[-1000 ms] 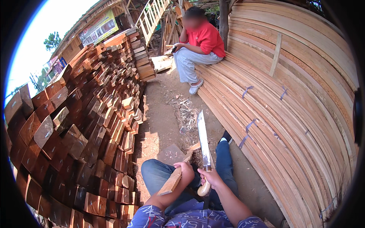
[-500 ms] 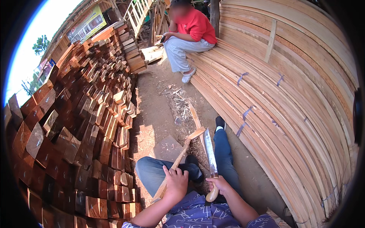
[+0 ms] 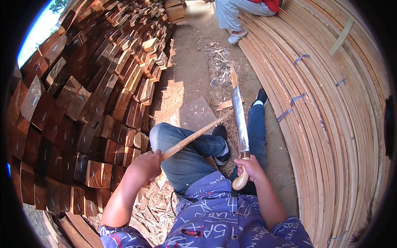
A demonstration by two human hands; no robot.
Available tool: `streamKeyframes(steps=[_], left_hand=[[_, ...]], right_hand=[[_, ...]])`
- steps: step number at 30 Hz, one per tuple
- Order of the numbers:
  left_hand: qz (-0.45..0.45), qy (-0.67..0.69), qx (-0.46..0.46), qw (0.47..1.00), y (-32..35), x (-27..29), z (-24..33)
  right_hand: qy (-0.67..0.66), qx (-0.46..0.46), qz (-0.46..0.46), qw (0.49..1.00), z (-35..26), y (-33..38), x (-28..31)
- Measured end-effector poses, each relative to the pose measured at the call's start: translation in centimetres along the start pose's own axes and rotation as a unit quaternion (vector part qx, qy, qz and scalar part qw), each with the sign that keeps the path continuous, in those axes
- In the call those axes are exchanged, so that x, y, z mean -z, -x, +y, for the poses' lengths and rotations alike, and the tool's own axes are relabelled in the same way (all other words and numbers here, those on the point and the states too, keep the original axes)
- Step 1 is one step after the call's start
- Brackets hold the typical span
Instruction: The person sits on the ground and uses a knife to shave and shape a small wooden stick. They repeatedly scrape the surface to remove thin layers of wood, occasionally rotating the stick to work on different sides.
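My left hand (image 3: 145,166) is closed round the near end of a slim wooden stick (image 3: 194,135), which slants up and to the right across my bent knee. Its far tip comes close to the blade of a machete (image 3: 240,120). My right hand (image 3: 251,168) grips the machete by its pale, curved wooden handle, with the long steel blade pointing away from me. Behind the blade, a narrow wood strip (image 3: 234,77) shows in part. A short wood piece (image 3: 224,105) lies on the ground beyond the stick's tip.
Stacked dark timber (image 3: 82,120) rises on the left. Long pale boards (image 3: 297,103) tied with strips fill the right, where another person (image 3: 240,16) sits at the far end. Wood shavings (image 3: 219,66) litter the dirt ahead, near a flat slab (image 3: 196,111).
My left hand has moved left and nearer with the stick, turning it flatter across my knee. The machete stays in my right hand, slightly raised. My view has tipped downward.
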State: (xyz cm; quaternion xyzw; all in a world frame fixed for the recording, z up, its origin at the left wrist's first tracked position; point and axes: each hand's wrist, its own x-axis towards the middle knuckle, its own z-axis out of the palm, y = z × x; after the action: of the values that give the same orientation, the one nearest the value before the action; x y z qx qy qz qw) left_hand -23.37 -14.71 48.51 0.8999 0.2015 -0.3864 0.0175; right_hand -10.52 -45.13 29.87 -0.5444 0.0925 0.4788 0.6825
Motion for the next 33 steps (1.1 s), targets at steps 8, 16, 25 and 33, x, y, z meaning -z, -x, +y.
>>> streamKeyframes(steps=[8,16,25,33], left_hand=[[0.166,-0.177,0.115,0.963,-1.3,0.9,-2.7],[0.037,-0.113,0.048,0.992,-7.6,0.9,0.2],[0.05,-0.031,-0.077,0.995,-2.9,6.7,1.9],[0.439,0.291,-0.17,0.833,-3.3,8.6,3.5]], right_hand=[[0.161,0.079,0.001,0.984,0.3,-0.7,-0.6],[0.236,0.069,-0.011,0.969,0.7,-1.2,-2.2],[0.256,0.005,0.008,0.967,-0.1,1.0,-1.1],[0.252,0.127,0.078,0.956,-3.2,5.6,-3.4]])
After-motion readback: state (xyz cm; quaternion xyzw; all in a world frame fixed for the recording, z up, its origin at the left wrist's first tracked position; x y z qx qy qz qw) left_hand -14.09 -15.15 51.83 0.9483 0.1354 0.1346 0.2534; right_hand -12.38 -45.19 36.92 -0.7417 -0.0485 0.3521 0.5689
